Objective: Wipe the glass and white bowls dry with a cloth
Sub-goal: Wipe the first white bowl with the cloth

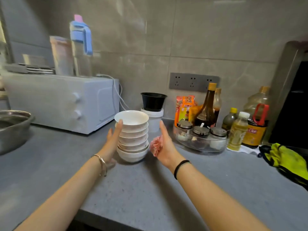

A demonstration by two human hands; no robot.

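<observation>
The stack of white bowls [133, 140] stands on the grey countertop [150, 194] between my hands. My left hand [113, 140] lies flat against its left side, fingers straight and together. My right hand [165, 147], thumb up, clutches a bunched pink cloth [155, 145] just right of the stack.

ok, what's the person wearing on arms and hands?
No sleeves or gloves in view. The left hand has a thin silver-coloured bangle at its wrist, the right hand a dark band like a hair tie. No rings show.
</observation>
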